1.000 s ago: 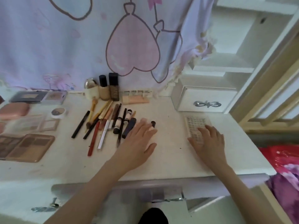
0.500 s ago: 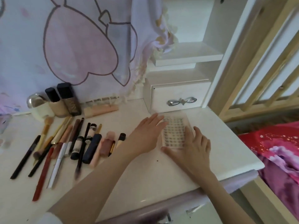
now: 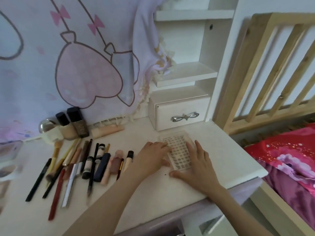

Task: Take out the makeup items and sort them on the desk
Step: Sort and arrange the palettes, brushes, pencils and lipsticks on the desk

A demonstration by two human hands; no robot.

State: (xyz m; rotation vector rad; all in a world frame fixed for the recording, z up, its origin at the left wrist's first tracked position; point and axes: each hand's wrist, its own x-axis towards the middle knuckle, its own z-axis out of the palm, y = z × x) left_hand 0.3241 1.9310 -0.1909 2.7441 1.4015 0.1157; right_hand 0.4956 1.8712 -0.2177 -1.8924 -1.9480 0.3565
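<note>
Lash tray (image 3: 177, 150): flat, clear rectangular case w/ rows of small dark lash clusters on a white card, lying on the white desk (image 3: 221, 150) just in front of a small white drawer (image 3: 180, 113) w/ a silver bow handle. Left hand (image 3: 151, 157) rests on its left edge, fingers straight and together. Right hand (image 3: 196, 166) lies flat on its right side, fingers spread, thumb along the near edge. To the left, a row of pencils, brushes & tubes (image 3: 81, 164); foundation bottles (image 3: 71, 125) stand behind them.
</note>
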